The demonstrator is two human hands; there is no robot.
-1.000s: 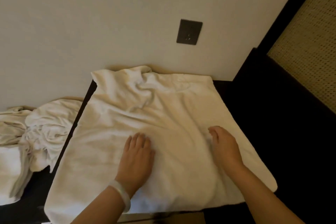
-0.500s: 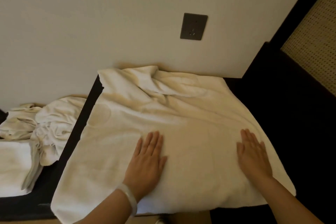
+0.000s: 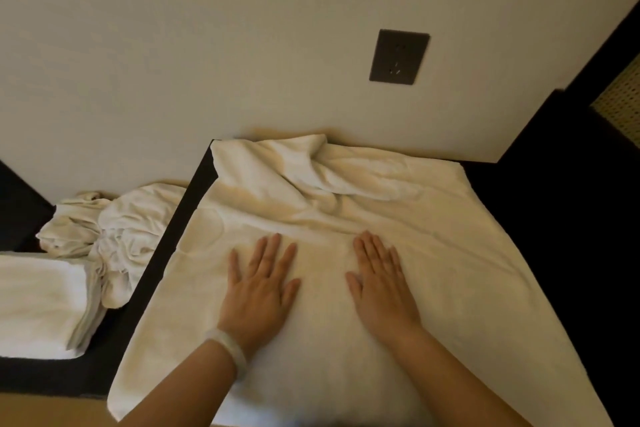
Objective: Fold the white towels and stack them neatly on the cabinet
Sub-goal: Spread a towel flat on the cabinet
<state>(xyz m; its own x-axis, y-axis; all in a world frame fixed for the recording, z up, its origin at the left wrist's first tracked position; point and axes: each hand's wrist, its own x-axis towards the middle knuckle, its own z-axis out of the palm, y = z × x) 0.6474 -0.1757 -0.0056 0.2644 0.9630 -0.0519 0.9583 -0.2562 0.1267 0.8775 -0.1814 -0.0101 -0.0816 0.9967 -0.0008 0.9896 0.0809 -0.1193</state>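
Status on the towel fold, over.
Flat on the spread towel: left hand, right hand. Far edge bunched by the wall. To the left, crumpled towels and a folded towel.

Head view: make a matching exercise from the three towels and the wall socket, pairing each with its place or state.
Things:
1. spread towel
2. crumpled towel
3. folded towel
4. wall socket

Places or states:
A. dark plate set in the wall
B. heaped in a bunch by the wall
C. flat under the left hand and right hand
D. neat, at the picture's left edge

Pairs: 1-C, 2-B, 3-D, 4-A.
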